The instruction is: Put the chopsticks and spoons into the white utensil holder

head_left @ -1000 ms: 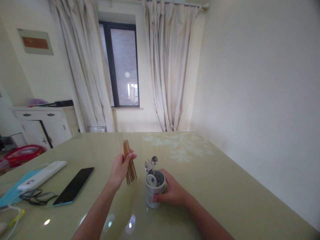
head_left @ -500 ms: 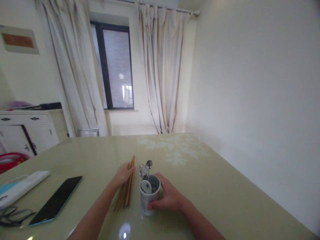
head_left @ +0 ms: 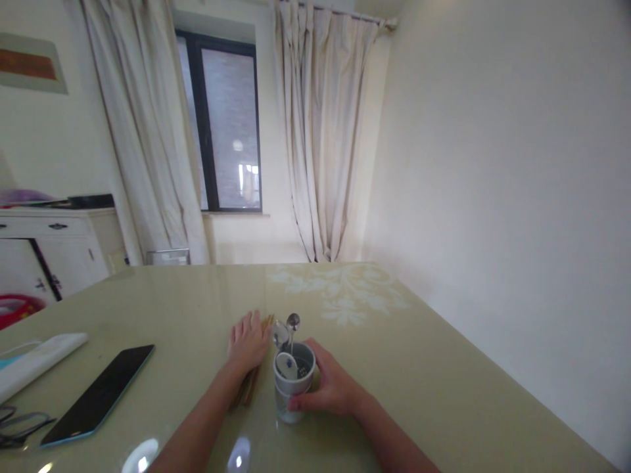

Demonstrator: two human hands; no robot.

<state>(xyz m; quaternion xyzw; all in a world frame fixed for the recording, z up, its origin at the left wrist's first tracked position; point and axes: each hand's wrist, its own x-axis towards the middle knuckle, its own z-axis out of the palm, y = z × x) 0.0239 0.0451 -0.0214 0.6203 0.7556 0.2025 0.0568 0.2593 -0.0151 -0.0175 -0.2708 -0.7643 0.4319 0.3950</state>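
Note:
A bundle of wooden chopsticks (head_left: 252, 386) lies on the table. My left hand (head_left: 249, 340) rests palm down over it, fingers stretched out and partly spread. Just to the right stands a grey utensil holder (head_left: 288, 402), upright on the table. Several spoons lean inside it: a metal spoon (head_left: 294, 322) sticks up at the back, and a white spoon (head_left: 286, 366) tilts at the near side. My right hand (head_left: 328, 384) is wrapped round the holder's right side, with the thumb across its front.
On the left of the glossy table (head_left: 444, 407) lie a black phone (head_left: 101, 394), a white device (head_left: 42, 361) and a dark cable or glasses (head_left: 22, 424), hard to tell which. A white cabinet (head_left: 73, 246) stands beyond the table. A wall borders the right side.
My left hand has gone from gripping the chopsticks to lying flat over them, and the chopsticks now lie lower on the table. My right hand still grips the holder. The view has shifted slightly.

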